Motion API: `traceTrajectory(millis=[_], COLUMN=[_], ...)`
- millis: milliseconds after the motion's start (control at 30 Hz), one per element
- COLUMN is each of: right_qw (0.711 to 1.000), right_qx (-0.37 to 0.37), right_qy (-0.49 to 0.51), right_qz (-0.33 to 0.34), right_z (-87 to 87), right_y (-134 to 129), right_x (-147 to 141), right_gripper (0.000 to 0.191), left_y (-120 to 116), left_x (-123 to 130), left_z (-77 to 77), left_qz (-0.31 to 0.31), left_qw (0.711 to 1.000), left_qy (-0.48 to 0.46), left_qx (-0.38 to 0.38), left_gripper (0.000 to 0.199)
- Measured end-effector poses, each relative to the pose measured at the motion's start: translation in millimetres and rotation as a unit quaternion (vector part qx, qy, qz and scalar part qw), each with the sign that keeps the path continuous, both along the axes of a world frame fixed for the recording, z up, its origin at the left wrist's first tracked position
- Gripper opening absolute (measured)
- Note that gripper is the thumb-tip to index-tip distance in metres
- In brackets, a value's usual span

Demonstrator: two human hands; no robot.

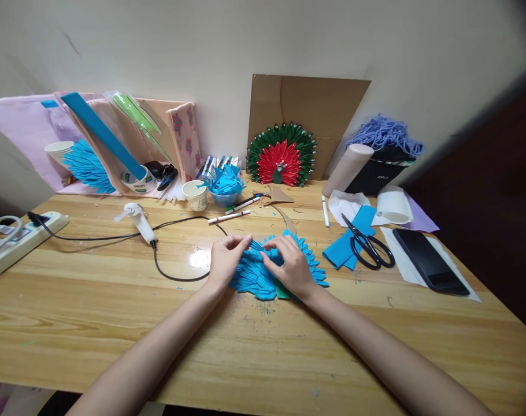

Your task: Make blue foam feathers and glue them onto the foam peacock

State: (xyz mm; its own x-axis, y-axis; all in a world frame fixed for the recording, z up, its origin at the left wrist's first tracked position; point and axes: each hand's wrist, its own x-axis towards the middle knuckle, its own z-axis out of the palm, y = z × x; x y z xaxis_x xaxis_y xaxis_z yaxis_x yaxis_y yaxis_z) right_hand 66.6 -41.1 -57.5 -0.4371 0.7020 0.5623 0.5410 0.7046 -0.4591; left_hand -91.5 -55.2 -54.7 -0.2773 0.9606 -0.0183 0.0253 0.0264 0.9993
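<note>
A fan of layered blue paper petals (255,283) lies on the table beneath my hands, with a green patch (282,290) showing at its lower edge. My left hand (223,260) pinches a blue paper petal (256,246) between thumb and forefinger at the fan's upper left. From the other side, my right hand (291,268) has curled thumb and forefinger around the same petal's right end. Part of the fan is hidden under the right hand.
A white glue gun (140,224) stands at left, its cord looping near my left hand. Black-handled scissors (369,245) rest on blue paper strips (339,251), beside a phone (430,261). Behind are a tub of blue pieces (225,190), a paper cup (195,195) and a red-green fan (280,159).
</note>
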Motion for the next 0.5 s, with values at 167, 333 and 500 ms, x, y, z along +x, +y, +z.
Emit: traceTrajectory(millis=[167, 333, 500], right_qw=[1.0, 0.999, 0.999], right_qx=[0.015, 0.032, 0.039], right_qy=[-0.006, -0.006, -0.005], right_qz=[0.004, 0.006, 0.007], right_z=[-0.6, -2.5, -2.2], right_y=[-0.1, -0.7, -1.1], right_x=[0.0, 0.2, -0.2], right_gripper=[0.006, 0.006, 0.006], left_y=[-0.4, 0.5, 1.1], left_x=[-0.3, 0.1, 0.4], left_z=[-0.5, -1.7, -1.9], left_qz=[-0.003, -0.008, -0.015], left_qw=[1.0, 1.0, 1.0], left_qy=[0.001, -0.002, -0.009], left_qx=[-0.004, -0.004, -0.007], left_gripper=[0.031, 0.031, 0.031])
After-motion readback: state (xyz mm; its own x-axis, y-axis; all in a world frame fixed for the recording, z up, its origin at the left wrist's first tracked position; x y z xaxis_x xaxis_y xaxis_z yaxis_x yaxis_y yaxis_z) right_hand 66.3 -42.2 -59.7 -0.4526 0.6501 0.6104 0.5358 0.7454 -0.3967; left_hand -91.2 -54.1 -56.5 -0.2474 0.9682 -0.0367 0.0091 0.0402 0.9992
